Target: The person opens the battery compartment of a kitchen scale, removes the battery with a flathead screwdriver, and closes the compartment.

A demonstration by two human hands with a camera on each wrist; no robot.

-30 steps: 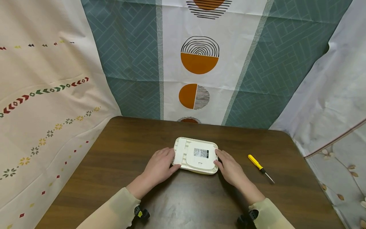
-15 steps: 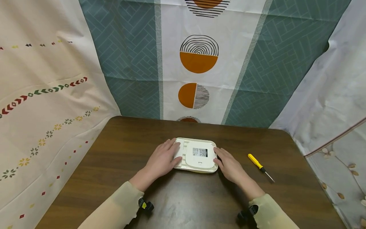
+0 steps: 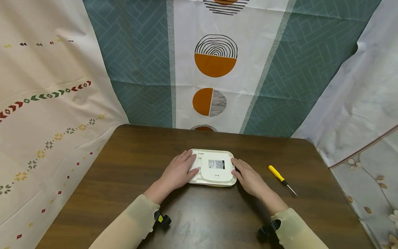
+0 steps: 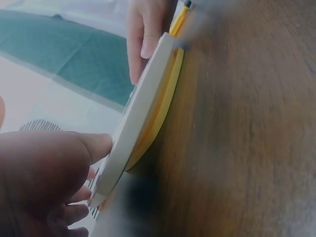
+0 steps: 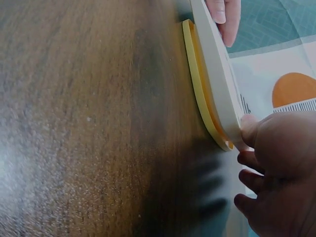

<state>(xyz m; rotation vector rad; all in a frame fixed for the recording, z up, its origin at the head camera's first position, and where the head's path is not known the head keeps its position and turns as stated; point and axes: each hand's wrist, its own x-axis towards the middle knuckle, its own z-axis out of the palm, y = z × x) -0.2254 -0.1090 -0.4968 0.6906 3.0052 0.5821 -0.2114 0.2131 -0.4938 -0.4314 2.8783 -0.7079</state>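
A flat white plastic device (image 3: 205,180) with rounded corners lies label side up on the table. Its raised square panel carries a grey-and-black label (image 3: 216,164). Below the white body, a yellow rim (image 4: 160,116) shows in both wrist views. My left hand (image 3: 177,172) lies over the device's left end, covering much of a smooth strip there, with the thumb on the face near the front. At the opposite end, my right hand (image 3: 249,178) touches the right edge with fingertips and thumb, its fingers relaxed. The device's underside is hidden.
A screwdriver (image 3: 282,180) with a yellow and black handle lies to the right of my right hand, tip pointing toward the near right. The brown wooden table (image 3: 149,138) ends at a patterned curtain (image 3: 143,69) behind, with light cloth on both sides.
My left hand has moved from the device's left edge rightward onto its left end, now covering the strip. My right hand stays at the right edge. The view has shifted slightly.
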